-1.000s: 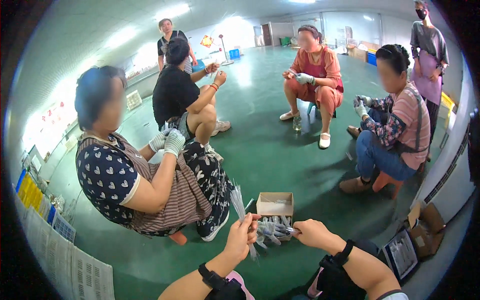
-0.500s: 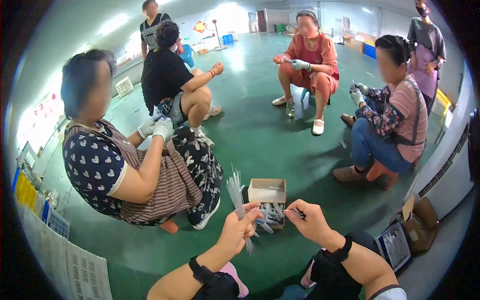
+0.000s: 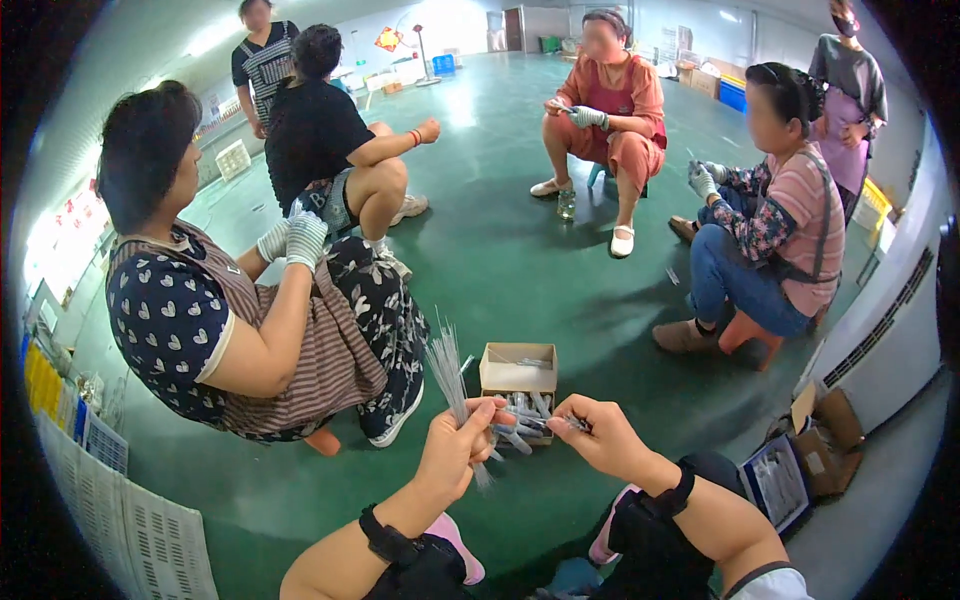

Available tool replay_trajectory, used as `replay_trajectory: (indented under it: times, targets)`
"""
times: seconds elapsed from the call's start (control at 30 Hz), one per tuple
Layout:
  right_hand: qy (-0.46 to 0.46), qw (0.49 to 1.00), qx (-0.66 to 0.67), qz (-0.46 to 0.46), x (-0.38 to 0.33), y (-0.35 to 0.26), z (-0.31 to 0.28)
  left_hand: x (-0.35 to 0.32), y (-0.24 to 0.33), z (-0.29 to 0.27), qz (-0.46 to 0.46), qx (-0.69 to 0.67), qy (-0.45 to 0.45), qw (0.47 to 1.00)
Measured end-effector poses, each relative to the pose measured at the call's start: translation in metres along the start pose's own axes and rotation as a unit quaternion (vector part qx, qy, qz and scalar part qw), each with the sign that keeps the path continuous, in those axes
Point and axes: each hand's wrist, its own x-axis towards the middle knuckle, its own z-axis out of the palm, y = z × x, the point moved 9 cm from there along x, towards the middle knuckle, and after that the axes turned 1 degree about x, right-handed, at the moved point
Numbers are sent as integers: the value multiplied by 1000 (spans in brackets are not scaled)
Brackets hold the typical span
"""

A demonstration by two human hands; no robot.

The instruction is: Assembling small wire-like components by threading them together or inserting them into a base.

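Observation:
My left hand (image 3: 452, 448) is closed around a bundle of thin, whitish, wire-like strands (image 3: 446, 372), which fan out above the fist and stick out below it. To its right, my right hand (image 3: 610, 438) pinches something small and greyish at its fingertips, too small to name. Between and beyond both hands stands an open cardboard box (image 3: 517, 374) on the green floor. Slim clear plastic pieces (image 3: 516, 436) lie in it, and some poke out over its near edge. My hands partly cover the box.
Several people sit around on low stools, including a person in a striped apron (image 3: 290, 350) close on the left and one in jeans (image 3: 755, 270) on the right. White perforated crates (image 3: 130, 520) line the lower left. A tray (image 3: 778, 485) and cardboard carton (image 3: 828, 455) stand lower right.
The scene has shifted slightly left in view. My right hand has come a little nearer to the left one. The strand bundle is still in my left hand.

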Motion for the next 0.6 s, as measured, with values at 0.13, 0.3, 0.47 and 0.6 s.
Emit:
replay_trajectory:
  times: [0.13, 0.3, 0.47, 0.6]
  targets:
    - [-45, 989, 94, 103, -3, 9, 6, -1, 1, -1, 7, 38, 5, 999]
    - [-26, 998, 30, 45, -4, 5, 3, -2, -3, -2, -4, 58, 6, 998]
    - [34, 997, -17, -71, -1, -6, -1, 2, 5, -8, 29, 120, 46, 991]
    - [47, 979, -111, -161, -2, -23, -4, 3, 11, -8, 18, 77, 43, 996]
